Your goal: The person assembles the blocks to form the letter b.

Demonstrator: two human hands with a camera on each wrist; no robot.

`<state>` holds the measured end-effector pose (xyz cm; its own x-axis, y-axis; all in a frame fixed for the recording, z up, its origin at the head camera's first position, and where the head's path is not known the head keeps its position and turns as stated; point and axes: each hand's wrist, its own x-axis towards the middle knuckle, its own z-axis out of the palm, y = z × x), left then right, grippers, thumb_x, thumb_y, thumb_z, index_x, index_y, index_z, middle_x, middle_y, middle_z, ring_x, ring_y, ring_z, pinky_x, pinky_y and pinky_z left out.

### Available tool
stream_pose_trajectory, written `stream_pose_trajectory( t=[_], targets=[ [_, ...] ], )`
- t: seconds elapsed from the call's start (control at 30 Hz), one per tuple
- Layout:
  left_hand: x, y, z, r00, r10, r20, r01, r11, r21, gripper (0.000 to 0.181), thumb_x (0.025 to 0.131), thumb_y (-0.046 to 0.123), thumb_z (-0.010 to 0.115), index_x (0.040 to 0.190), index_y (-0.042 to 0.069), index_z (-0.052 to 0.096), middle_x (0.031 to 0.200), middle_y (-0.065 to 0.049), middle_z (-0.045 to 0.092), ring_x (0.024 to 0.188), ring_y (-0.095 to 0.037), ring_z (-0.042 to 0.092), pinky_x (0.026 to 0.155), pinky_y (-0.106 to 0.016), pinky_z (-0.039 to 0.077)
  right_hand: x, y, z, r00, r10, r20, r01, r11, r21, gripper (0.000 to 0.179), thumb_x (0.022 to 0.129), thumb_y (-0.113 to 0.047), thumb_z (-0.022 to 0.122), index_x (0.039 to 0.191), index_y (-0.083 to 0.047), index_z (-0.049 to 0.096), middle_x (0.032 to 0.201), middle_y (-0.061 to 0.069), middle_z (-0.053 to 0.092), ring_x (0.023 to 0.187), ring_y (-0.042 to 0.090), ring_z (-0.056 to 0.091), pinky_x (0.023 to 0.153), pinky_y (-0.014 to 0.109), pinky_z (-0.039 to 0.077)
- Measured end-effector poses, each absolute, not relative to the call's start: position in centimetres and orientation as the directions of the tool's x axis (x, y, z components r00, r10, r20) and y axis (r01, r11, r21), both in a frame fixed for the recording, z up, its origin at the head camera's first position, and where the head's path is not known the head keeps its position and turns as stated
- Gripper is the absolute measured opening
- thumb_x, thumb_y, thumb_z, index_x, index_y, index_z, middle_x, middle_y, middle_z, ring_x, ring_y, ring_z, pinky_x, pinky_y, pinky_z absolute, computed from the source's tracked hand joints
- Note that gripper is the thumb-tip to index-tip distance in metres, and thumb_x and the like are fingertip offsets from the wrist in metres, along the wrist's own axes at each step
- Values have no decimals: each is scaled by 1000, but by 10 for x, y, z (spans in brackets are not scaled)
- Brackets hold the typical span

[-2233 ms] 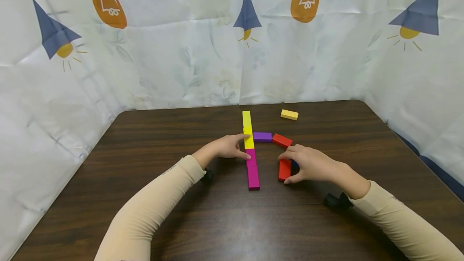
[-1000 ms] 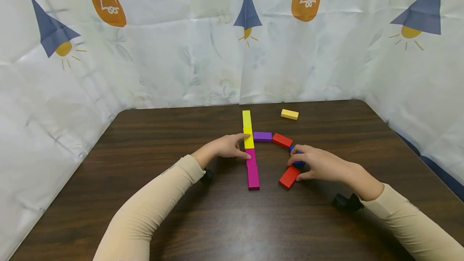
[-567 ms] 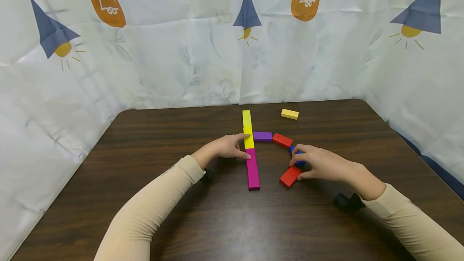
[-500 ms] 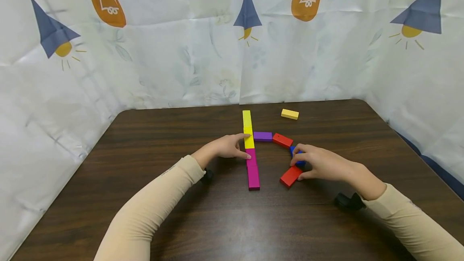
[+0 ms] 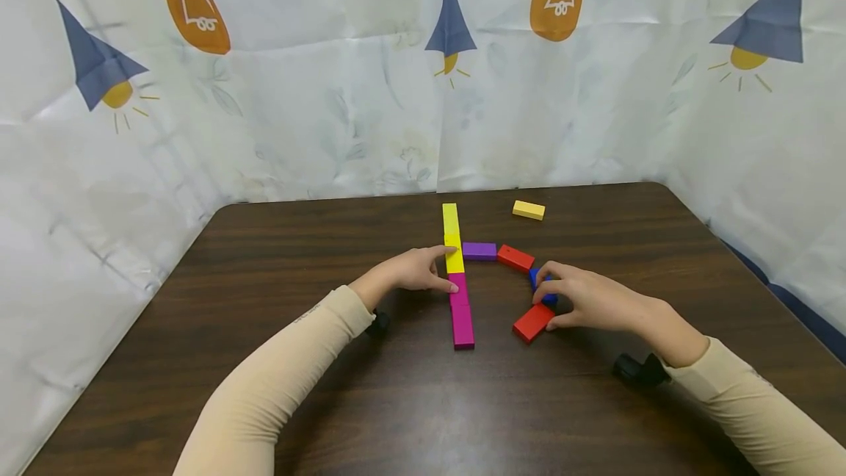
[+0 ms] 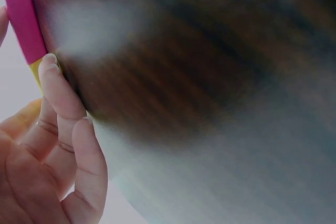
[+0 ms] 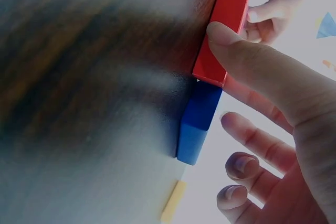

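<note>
In the head view my right hand (image 5: 591,300) pinches a red wooden block (image 5: 532,322) lying slanted on the table, thumb on its near right side. The right wrist view shows the thumb (image 7: 226,38) pressed on that block, its end against a blue block (image 7: 199,114). In the head view the blue block (image 5: 539,281) is partly hidden by my fingers. My left hand (image 5: 410,270) touches a straight column of blocks: index finger on a yellow block (image 5: 454,261), thumb on a magenta block (image 5: 460,296). Its other fingers (image 6: 86,156) are loosely bent.
A purple block (image 5: 479,251) runs right from the column, and another red block (image 5: 515,257) slants from it towards the blue one. A pale yellow block (image 5: 529,210) lies apart near the back of the dark wooden table (image 5: 317,226). A printed cloth (image 5: 297,109) hangs behind.
The red block under my right hand has turned from nearly upright in view to slanted and shifted slightly right; my right hand moved right with it. My left hand has stayed in place.
</note>
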<state>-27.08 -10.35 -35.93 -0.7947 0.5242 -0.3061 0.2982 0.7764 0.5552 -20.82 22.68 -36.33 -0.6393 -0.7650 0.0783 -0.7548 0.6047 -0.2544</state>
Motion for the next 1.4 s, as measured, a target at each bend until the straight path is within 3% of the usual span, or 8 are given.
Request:
stream_pose_trajectory(
  t=[0.5,0.87,1.1,1.27,1.4],
  targets=[
    [-273,-104,-360,-793,527,-305,305,778,550,86,92,35,79,161,12,33,83,-4,64,77,-16,57,71,-28,44,-208,226,-362,-622,-779,78,-764,583,-276,30,84,-22,88,109,-17,74,119,2,54,94,17,61,80,35,54],
    [-272,-104,-360,-796,522,-307,303,782,546,86,92,36,79,161,12,33,84,-4,64,77,-16,57,71,-28,44,-215,231,-351,-636,-765,97,-753,588,-297,36,84,-22,87,116,-14,74,118,-2,57,104,20,62,87,40,54],
    [-272,-105,-360,-797,521,-305,301,781,547,86,92,36,78,161,12,33,84,-4,64,77,-16,57,71,-28,44,-227,241,-339,-677,-721,148,-701,569,-430,30,89,-14,82,118,-11,74,111,0,65,92,19,63,77,34,56],
    [-272,-105,-361,-797,522,-305,300,779,550,85,92,35,78,161,12,33,84,-4,64,77,-16,57,71,-28,44,-239,251,-336,-745,-625,234,-645,584,-493,27,90,-7,80,115,-11,74,96,-5,65,74,11,53,64,26,46],
    [-273,-105,-361,-797,519,-308,300,784,544,85,92,35,78,161,13,33,84,-4,64,77,-16,57,71,-28,44,-253,256,-335,-783,-557,277,-614,617,-492,27,91,-3,77,116,-11,72,91,-6,66,75,12,55,65,27,47]
  ],
)
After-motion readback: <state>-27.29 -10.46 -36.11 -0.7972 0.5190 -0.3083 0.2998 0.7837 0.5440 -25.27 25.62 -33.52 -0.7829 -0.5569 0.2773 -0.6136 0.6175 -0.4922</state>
